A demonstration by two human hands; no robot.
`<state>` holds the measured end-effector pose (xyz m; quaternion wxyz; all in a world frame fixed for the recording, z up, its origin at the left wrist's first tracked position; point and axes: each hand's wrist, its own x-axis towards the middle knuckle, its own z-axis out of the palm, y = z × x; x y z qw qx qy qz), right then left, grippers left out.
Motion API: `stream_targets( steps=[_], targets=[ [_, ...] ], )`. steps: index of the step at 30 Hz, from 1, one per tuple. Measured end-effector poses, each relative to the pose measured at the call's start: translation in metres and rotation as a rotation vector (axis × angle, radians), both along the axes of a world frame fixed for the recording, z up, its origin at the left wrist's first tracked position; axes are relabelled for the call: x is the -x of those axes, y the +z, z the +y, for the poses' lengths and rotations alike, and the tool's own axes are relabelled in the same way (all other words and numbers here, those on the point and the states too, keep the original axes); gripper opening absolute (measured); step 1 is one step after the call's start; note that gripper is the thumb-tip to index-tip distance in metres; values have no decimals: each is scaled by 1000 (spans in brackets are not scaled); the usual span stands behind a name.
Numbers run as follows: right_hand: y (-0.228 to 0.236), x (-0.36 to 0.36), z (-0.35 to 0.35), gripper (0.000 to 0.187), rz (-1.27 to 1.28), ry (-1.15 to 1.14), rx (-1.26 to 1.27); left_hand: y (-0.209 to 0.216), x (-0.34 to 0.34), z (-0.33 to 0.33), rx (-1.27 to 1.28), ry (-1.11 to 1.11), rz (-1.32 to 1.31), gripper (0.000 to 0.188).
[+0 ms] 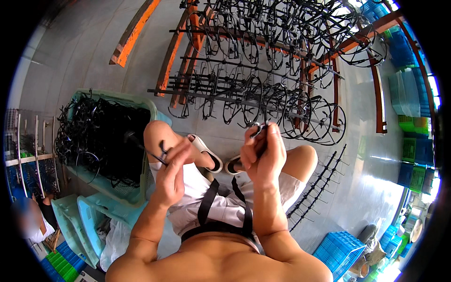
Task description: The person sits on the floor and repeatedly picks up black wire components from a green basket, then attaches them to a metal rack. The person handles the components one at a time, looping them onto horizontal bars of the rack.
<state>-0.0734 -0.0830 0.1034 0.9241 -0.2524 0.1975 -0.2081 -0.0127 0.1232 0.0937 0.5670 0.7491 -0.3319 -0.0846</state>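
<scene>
Bare chest (221,251) foremost, I see their left hand (172,177) clamped on a black stick (149,151), right hand (264,157) pinching a dark piece (257,130)

I am in what looks like a factory workshop: an orange metal rack (174,57) hung with black wiry pieces (293,26), a loaded bin (115,195), stacked plastic crates (417,175).

One left hand (172,175), one right hand (265,157), at least one dark piece (149,151) in each; two shoes (211,149); two black straps (208,202); one pale-green crate (152,113) at left, black wires (110,131) inside too tangled to count; two hooked rods (317,177) on the floor (352,188) at right.
</scene>
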Motion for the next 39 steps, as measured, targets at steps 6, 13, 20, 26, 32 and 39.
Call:
stream_targets(
  steps=[6, 13, 20, 26, 32, 39],
  targets=[
    [-41, -55, 15, 15, 195, -207, 454, -27, -59, -32, -446, 240, -517, 35],
    [-107, -112, 23, 18, 374, -194, 660, -54, -85, -42, -495, 291, -516, 15],
    [-114, -133, 16, 19, 289, -185, 384, -64, -88, -30, -445, 258, -418, 15],
    [-103, -120, 19, 20, 235, -161, 264, -63, -91, -29, -523, 281, -459, 15],
    [-116, -107, 21, 19, 109, -68, 288, -59, -90, -30, -482, 253, -459, 15],
    [-131, -75, 36, 38, 125, -28, 513, -50, -93, -38, -518, 286, -470, 13]
  ],
)
